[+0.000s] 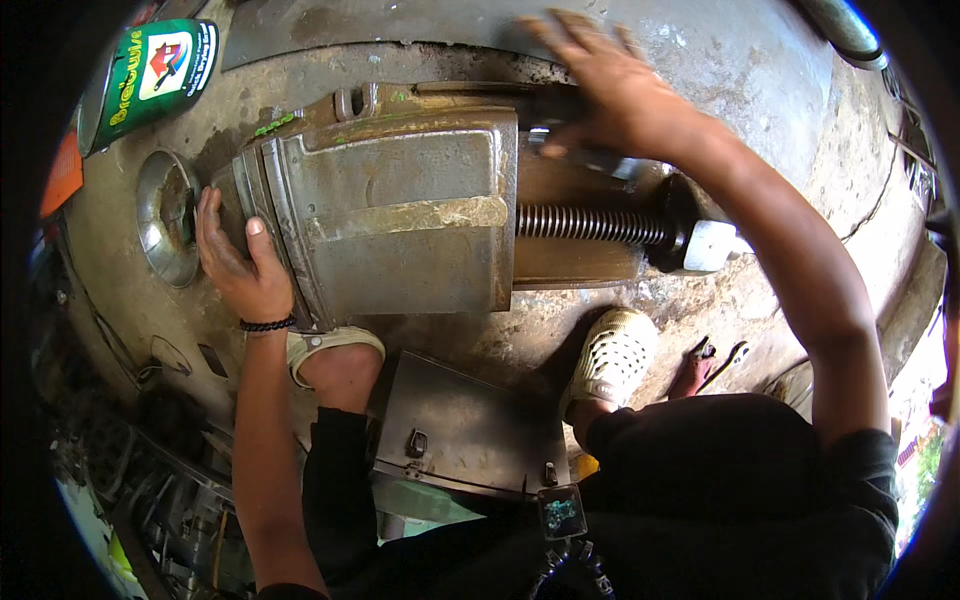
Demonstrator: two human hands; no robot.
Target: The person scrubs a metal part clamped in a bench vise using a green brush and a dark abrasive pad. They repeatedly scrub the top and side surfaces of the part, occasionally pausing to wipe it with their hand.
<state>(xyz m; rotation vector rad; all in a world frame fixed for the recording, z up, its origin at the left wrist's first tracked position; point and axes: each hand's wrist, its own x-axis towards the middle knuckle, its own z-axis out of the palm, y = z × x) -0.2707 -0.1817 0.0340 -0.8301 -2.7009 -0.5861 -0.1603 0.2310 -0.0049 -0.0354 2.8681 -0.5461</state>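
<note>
A large metal bench vise (400,170) lies on the floor in front of me, its threaded screw (590,224) showing at the right and a squared screw end (710,246) beyond. My left hand (245,255) rests against the vise's left end, thumb and fingers apart. Over the far rail, right of the broad jaw block, is my right hand (625,100). Its fingers are stretched and spread, blurred at the tips. A dark patch and small shiny spots show beneath its palm; what they are, I cannot tell.
A shallow metal bowl (166,220) sits beside my left hand, with a green paint can (150,85) farther back. A metal sheet (420,22) lies behind the vise. Between my feet stands a latched metal box (480,410). A red-handled tool (692,372) lies near my right shoe (618,355).
</note>
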